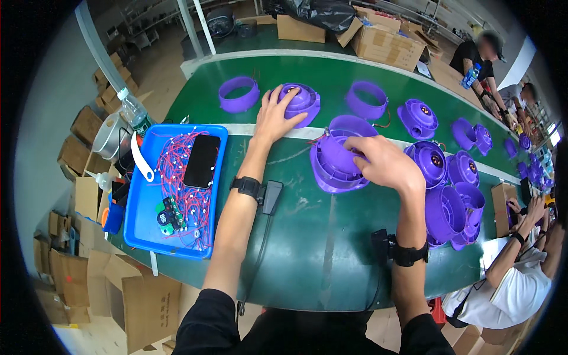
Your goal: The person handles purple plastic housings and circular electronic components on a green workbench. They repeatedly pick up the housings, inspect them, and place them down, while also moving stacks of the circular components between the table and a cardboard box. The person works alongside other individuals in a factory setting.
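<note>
My left hand point(273, 120) reaches to the far side of the bench and grips a purple domed plastic housing point(305, 100) from above, fingers spread around it. In my right hand point(389, 164), the fingers are closed on the wall of a purple plastic ring point(338, 143). This ring sits tilted over a wider purple base point(331, 180) with ribs inside; whether the two are joined I cannot tell. Thin red wires hang beside the ring. A loose purple ring point(238, 94) lies left of my left hand, another purple ring point(365, 99) beyond my right hand.
A blue tray point(220, 171) at left holds red wires, a black phone point(202, 161) and green circuit boards point(170, 216). Stacked purple housings point(445, 213) stand at right. A clear bottle point(135, 112) and cardboard boxes point(139, 302) are left of the bench. Other people work along the right.
</note>
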Demonstrator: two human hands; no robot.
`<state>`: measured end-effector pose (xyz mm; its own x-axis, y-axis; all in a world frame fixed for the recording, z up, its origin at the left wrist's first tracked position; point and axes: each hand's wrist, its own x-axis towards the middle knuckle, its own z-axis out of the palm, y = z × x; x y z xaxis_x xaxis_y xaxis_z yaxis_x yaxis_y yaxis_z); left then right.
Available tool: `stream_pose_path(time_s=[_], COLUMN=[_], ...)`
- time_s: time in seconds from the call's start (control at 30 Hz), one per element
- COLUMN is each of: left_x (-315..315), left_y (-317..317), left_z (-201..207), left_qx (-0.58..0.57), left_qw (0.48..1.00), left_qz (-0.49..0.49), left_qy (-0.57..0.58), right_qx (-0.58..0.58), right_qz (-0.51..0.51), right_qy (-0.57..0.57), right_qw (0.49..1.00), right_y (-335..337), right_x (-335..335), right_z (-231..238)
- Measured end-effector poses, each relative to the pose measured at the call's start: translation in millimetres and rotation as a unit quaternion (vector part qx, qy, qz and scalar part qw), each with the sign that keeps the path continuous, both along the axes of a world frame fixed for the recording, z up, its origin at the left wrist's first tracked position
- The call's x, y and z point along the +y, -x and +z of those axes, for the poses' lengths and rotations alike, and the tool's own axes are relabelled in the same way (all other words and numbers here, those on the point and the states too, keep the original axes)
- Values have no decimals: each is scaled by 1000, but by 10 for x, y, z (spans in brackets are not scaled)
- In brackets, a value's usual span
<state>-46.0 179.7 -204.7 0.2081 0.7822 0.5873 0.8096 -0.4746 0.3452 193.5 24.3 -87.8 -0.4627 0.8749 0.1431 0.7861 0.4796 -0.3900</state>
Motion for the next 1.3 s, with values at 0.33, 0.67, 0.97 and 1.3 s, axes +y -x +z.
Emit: stream_pose_path(time_s=[0.33, 0.67, 0.97, 1.3], left_x=[253, 175, -804, -1353], left_y=[319, 240, -170, -622], left_z=[-110, 647, 1654, 1893], left_qx=[-3, -146, -256, -298], left_qw=[959, 987, 852, 838], left_qz=[282, -53, -382, -449], left_qy=[5, 35, 251, 77], right_qx=[1, 126, 421, 423], right_qz=[18, -108, -118, 12], right_qy=[30, -58, -92, -394], right_qw=[999, 984, 895, 816], right_y=[-95, -130, -169, 76], right_x=[16, 22, -94, -293], right_z=[-23, 213, 464, 662])
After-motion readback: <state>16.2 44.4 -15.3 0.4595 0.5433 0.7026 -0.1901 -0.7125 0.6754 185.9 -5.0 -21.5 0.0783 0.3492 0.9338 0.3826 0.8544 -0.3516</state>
